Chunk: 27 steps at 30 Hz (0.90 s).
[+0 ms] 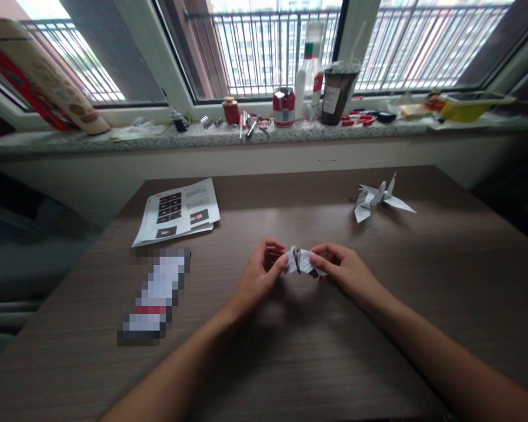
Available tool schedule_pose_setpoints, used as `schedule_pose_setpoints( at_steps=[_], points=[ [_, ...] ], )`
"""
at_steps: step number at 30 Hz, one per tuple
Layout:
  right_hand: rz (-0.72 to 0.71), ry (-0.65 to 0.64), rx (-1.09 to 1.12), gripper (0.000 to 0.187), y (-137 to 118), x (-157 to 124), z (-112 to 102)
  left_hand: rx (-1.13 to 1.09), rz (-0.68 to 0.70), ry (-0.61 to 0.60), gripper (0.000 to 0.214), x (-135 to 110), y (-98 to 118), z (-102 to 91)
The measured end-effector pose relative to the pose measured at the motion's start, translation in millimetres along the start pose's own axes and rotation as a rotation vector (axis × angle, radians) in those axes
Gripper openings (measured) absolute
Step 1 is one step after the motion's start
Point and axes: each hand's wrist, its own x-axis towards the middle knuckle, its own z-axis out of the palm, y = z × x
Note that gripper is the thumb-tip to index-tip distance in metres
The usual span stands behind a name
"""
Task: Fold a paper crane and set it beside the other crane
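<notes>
Left hand, right hand: curled, each pinching small folded white paper | white paper bird: paper's 2 o'clock

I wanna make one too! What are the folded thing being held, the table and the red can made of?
Folded thing: probably thin matte paper, pale with dark patches and sharp creases.
Table: softly shiny wood or lookalike laminate, hard to tell; brown grain streaks.
Red can: likely shiny metal; its top gleams silvery.
</notes>
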Motion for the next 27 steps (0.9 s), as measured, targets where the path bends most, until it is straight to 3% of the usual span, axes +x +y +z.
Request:
schedule_pose_setpoints(
  at_steps=[7, 27],
  points=[
    [-0.025, 0.019, -0.162, 0.036, 4.3, 6.5, -10.7, 0.054, -0.042, -0.031, 0.024, 5.2, -3.8, -9.4],
    [-0.018, 0.047, -0.232, 0.042, -3.9, 10.5, -18.8, 0.147, -0.036, 0.014, 0.026, 11.2, -3.7, -20.2]
  ],
)
